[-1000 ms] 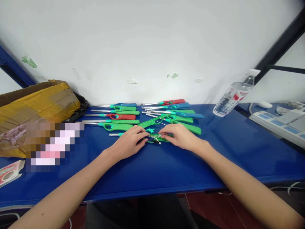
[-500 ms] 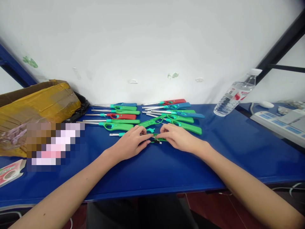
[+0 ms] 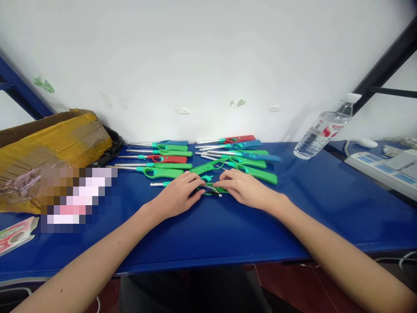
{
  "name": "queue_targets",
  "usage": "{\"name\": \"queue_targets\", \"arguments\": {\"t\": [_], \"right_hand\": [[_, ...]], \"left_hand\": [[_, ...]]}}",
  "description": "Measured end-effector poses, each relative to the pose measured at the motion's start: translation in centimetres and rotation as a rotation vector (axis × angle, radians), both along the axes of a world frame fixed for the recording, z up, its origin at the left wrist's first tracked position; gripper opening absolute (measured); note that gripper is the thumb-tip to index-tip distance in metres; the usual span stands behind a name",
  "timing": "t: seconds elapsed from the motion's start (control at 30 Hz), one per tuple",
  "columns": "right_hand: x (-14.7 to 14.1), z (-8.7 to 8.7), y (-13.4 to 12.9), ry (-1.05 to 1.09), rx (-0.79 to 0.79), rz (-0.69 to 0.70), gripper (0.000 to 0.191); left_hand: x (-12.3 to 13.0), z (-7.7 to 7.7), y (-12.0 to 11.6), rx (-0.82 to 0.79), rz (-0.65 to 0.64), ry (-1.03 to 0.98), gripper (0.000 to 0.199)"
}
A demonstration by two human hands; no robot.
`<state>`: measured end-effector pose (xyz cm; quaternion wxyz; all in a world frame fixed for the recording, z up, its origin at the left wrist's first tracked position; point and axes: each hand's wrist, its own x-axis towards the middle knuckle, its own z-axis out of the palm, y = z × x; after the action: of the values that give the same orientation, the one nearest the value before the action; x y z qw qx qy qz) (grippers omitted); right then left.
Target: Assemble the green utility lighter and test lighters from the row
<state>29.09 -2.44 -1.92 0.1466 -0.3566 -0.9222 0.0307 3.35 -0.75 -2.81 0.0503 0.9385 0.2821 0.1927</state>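
On the blue table point(image 3: 208, 230) my left hand point(image 3: 177, 195) and my right hand point(image 3: 246, 189) meet over an opened green lighter shell point(image 3: 211, 190) with thin wires and small inner parts showing. Fingertips of both hands pinch this piece, which lies flat on the table. Its metal nozzle point(image 3: 158, 184) sticks out to the left past my left hand. A loose green shell half point(image 3: 208, 166) lies tilted just behind the hands. Beyond it, several long-nozzle lighters in green, blue and red lie in two groups, a left group point(image 3: 159, 158) and a right group point(image 3: 237, 152).
A taped cardboard box point(image 3: 48, 152) stands at the left, a pink packet point(image 3: 16, 232) near the front left edge. A plastic water bottle point(image 3: 321, 132) leans at the right. A white power strip point(image 3: 381, 167) and a mouse point(image 3: 368, 142) lie at the far right.
My right hand has slid left along the green shell toward my left hand, so the fingertips now almost touch. The view has shifted slightly.
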Motion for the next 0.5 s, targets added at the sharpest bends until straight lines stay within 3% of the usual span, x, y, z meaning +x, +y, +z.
{"name": "queue_targets", "arguments": {"t": [0.5], "right_hand": [[0.06, -0.25, -0.06, -0.095, 0.092, 0.03, 0.049]], "left_hand": [[-0.09, -0.02, -0.16, -0.012, 0.018, 0.016, 0.027]]}}
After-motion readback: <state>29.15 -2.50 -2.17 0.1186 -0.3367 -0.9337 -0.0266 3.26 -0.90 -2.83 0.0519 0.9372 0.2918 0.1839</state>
